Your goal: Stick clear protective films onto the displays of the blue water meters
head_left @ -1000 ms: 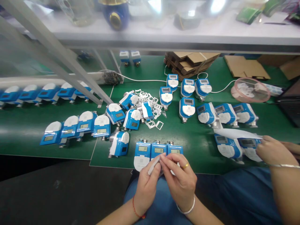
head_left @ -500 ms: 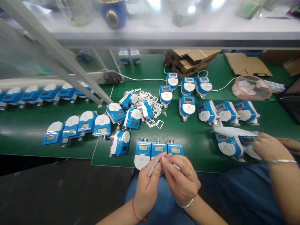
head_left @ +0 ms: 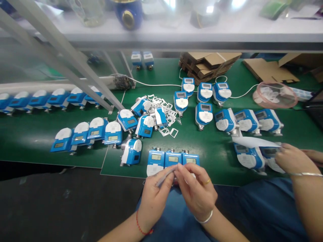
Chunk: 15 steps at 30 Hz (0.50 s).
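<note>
My left hand is closed on a thin pale sheet, seen nearly edge-on between thumb and fingers. The fingertips of my right hand pinch together at the sheet's far end, touching my left fingertips. Just beyond my hands, three blue-and-white digital meters stand side by side: a left meter, a middle meter and a right meter. Their displays are lit, and my fingers partly cover the lower parts of the middle and right ones.
White square frames lie piled among several meters. At the right, another person's hand holds white paper over meters. A pink basket, flattened cardboard, a metal post and an overhead shelf surround the green table.
The view has shifted slightly, so the table things appear farther right. My hands have drawn a little apart at the wrists, with the fingertips still together. A cardboard flap at the far right has risen.
</note>
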Tool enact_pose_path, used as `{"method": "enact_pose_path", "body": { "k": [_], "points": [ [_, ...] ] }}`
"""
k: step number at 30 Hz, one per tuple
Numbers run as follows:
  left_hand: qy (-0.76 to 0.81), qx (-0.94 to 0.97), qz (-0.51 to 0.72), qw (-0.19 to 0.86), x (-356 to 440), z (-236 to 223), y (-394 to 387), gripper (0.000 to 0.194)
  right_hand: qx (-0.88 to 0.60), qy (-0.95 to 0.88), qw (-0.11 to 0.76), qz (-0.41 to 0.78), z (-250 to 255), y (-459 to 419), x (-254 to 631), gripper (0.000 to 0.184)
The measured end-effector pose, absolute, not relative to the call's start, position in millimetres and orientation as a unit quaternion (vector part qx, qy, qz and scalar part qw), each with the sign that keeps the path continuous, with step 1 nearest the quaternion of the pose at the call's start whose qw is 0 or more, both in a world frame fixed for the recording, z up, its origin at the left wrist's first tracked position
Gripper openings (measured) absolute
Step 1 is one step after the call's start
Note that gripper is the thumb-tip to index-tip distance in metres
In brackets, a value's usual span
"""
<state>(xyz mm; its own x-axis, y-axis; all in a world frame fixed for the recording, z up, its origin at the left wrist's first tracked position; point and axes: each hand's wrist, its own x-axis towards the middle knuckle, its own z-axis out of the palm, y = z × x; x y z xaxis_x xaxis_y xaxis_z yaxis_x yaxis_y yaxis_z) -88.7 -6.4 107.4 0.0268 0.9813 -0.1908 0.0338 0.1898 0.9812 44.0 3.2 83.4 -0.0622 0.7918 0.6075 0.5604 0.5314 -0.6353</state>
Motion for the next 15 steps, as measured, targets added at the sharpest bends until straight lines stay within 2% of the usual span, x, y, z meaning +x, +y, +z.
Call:
{"method": "enact_pose_path", "body": {
  "k": [4,9,15],
  "points": [
    [0.549,0.488,0.422,0.531,-94,118,-2,0.025,-0.406,-0.792,0.449,0.086,85,4,57,0.050],
    [0.553,0.511,0.414,0.512,-93,120,-6,0.027,-0.382,-0.814,0.432,0.072,90,3,62,0.051],
    [0.563,0.477,0.405,0.541,-90,117,-10,0.030,-0.389,-0.813,0.429,0.060,84,-3,62,0.051]
  ]
}}
